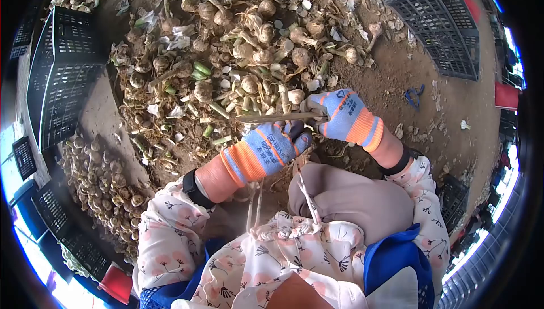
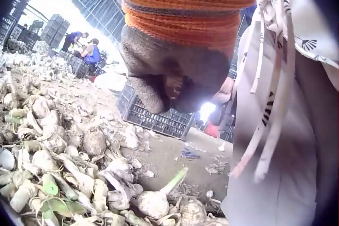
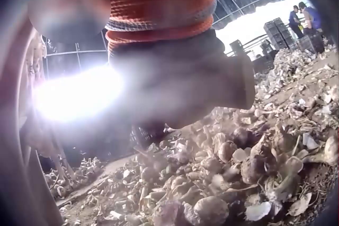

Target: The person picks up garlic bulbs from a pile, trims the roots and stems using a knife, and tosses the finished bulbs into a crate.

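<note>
I have the right hand (image 1: 343, 117) closed at the right end of a long narrow strip (image 1: 272, 118), its gloved fingers curled round that end. The head view does not settle whether the strip is a dry stalk or a dirt-coated blade. The left hand (image 1: 266, 149) has its fingers curled inward; I cannot tell whether it has hold of anything.

Handling: I judge the strip light and fairly stiff. If stalk, expect brittleness, so apply no bending load. If blade, treat the edge as sharp. Soil may reduce grip.

Hold point: I would grip the right end only, keeping the free length clear of the left fingers.

Position: the strip extends leftward from the right hand, nearly level across the view, and passes just beyond the left hand's knuckles. I cannot confirm contact there. Past it lie garlic bulbs (image 1: 249, 84) and cut stems (image 1: 201, 71) on the earth floor (image 1: 391, 90).
</note>
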The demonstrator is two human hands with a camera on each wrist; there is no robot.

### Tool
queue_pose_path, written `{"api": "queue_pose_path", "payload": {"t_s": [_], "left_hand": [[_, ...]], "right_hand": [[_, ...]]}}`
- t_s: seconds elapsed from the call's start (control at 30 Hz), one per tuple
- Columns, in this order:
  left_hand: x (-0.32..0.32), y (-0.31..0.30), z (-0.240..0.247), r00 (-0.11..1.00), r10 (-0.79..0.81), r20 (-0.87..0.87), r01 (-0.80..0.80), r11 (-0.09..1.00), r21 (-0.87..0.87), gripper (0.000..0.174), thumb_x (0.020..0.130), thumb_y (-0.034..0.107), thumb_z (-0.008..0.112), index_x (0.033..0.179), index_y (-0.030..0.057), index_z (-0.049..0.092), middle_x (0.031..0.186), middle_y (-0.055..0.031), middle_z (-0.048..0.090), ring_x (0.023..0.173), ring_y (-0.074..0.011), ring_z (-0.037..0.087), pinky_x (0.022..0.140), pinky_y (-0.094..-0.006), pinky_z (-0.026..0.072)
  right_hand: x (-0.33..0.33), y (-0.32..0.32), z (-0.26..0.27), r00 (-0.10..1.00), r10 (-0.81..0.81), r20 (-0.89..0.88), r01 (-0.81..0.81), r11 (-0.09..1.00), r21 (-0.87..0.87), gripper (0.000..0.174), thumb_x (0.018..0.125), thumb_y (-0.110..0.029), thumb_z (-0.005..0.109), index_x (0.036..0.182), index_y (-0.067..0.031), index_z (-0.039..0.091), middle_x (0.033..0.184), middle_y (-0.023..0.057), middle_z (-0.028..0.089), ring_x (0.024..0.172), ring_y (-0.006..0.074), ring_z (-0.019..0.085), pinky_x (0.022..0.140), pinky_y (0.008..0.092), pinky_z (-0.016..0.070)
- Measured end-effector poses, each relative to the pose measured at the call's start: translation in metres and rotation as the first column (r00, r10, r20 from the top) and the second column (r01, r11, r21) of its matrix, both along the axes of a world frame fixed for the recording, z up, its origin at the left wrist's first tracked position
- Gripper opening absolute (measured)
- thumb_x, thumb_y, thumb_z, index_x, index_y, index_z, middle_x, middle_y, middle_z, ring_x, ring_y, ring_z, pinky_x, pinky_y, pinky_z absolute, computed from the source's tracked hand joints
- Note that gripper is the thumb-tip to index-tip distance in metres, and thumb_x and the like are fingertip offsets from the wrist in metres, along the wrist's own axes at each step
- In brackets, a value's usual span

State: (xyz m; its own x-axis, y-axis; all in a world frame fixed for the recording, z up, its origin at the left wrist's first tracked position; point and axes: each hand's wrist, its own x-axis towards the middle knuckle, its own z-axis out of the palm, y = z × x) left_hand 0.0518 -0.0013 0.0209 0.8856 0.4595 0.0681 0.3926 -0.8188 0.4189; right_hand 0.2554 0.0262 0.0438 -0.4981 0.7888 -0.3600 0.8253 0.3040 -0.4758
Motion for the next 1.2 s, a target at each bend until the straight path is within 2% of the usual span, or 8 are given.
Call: {"api": "queue_pose_path", "payload": {"t_s": [0.27, 0.33, 0.5, 0.57, 0.63, 0.77, 0.9, 1.2], "left_hand": [[-0.165, -0.025, 0.013, 0.874, 0.083, -0.479, -0.185, 0.968, -0.170, 0.025, 0.072, 0.009, 0.054, 0.096, 0.0045, 0.056, 0.096, -0.0109, 0.056, 0.085, -0.0257, 0.057, 0.069, -0.0335, 0.0480], [-0.285, -0.057, -0.011, 0.452, 0.214, -0.866, -0.420, 0.908, 0.005, 0.026, 0.071, 0.008, 0.056, 0.097, 0.0017, 0.056, 0.095, -0.0141, 0.056, 0.087, -0.0302, 0.056, 0.073, -0.0364, 0.0476], [-0.468, -0.119, 0.038, -0.344, 0.627, -0.699, -0.938, -0.203, 0.280, 0.044, 0.061, 0.019, 0.072, 0.099, 0.0033, 0.058, 0.106, -0.0159, 0.061, 0.099, -0.0327, 0.058, 0.084, -0.0363, 0.0456], [-0.546, -0.143, 0.008, -0.394, 0.508, -0.766, -0.855, 0.103, 0.508, 0.050, 0.066, 0.027, 0.072, 0.108, 0.0041, 0.057, 0.112, -0.0163, 0.058, 0.105, -0.0320, 0.056, 0.087, -0.0357, 0.0448], [-0.462, -0.093, 0.011, -0.384, 0.153, -0.911, -0.856, 0.311, 0.413, 0.064, 0.068, 0.033, 0.070, 0.121, 0.0034, 0.050, 0.116, -0.0189, 0.056, 0.109, -0.0313, 0.053, 0.090, -0.0355, 0.0437], [-0.223, -0.020, -0.034, 0.332, 0.759, -0.560, -0.937, 0.196, -0.289, 0.066, 0.071, 0.028, 0.073, 0.126, 0.0036, 0.046, 0.123, -0.0178, 0.052, 0.105, -0.0259, 0.056, 0.084, -0.0339, 0.0466], [-0.017, 0.001, 0.005, 0.333, 0.941, -0.063, 0.014, -0.072, -0.997, 0.061, 0.078, 0.011, 0.069, 0.131, 0.0050, 0.039, 0.126, -0.0129, 0.048, 0.092, -0.0148, 0.059, 0.072, -0.0249, 0.0495], [0.025, -0.011, 0.008, 0.324, 0.928, 0.184, 0.378, 0.052, -0.924, 0.062, 0.073, -0.006, 0.067, 0.126, 0.0057, 0.035, 0.104, -0.0068, 0.056, 0.085, -0.0133, 0.058, 0.067, -0.0240, 0.0487]], "right_hand": [[0.060, -0.010, -0.076, 0.904, -0.421, -0.071, 0.406, 0.899, -0.163, 0.028, 0.075, -0.026, 0.063, 0.094, -0.0051, 0.061, 0.084, 0.0151, 0.065, 0.077, 0.0314, 0.062, 0.070, 0.0357, 0.0495], [0.067, -0.001, -0.089, 0.709, -0.664, -0.238, 0.655, 0.745, -0.127, 0.035, 0.078, -0.034, 0.061, 0.094, -0.0027, 0.061, 0.085, 0.0188, 0.064, 0.078, 0.0338, 0.062, 0.071, 0.0374, 0.0493], [0.027, 0.085, -0.104, 0.864, -0.503, -0.013, 0.484, 0.823, 0.297, 0.043, 0.075, -0.036, 0.063, 0.104, -0.0034, 0.061, 0.094, 0.0190, 0.063, 0.089, 0.0343, 0.060, 0.080, 0.0374, 0.0479], [0.034, 0.105, -0.132, 0.865, -0.499, 0.058, 0.475, 0.850, 0.229, 0.041, 0.077, -0.034, 0.061, 0.104, -0.0029, 0.060, 0.093, 0.0184, 0.064, 0.085, 0.0317, 0.062, 0.076, 0.0368, 0.0488], [0.037, 0.104, -0.134, 0.863, -0.490, 0.124, 0.471, 0.869, 0.154, 0.039, 0.078, -0.032, 0.059, 0.104, -0.0024, 0.060, 0.091, 0.0177, 0.065, 0.080, 0.0290, 0.063, 0.073, 0.0363, 0.0496], [0.024, 0.044, -0.071, 0.088, -0.888, -0.451, 0.354, 0.451, -0.819, 0.035, 0.079, -0.018, 0.061, 0.108, 0.0001, 0.055, 0.085, 0.0107, 0.063, 0.070, 0.0140, 0.059, 0.057, 0.0257, 0.0464], [-0.007, -0.014, -0.055, -0.029, -0.878, -0.477, 0.092, 0.473, -0.876, 0.035, 0.078, -0.022, 0.065, 0.100, 0.0033, 0.057, 0.084, 0.0054, 0.059, 0.064, 0.0122, 0.055, 0.059, 0.0245, 0.0465], [0.015, -0.042, -0.016, 0.541, -0.437, -0.718, 0.341, 0.895, -0.288, 0.042, 0.066, -0.007, 0.063, 0.108, -0.0039, 0.058, 0.096, 0.0105, 0.064, 0.089, 0.0220, 0.063, 0.077, 0.0315, 0.0499]]}}
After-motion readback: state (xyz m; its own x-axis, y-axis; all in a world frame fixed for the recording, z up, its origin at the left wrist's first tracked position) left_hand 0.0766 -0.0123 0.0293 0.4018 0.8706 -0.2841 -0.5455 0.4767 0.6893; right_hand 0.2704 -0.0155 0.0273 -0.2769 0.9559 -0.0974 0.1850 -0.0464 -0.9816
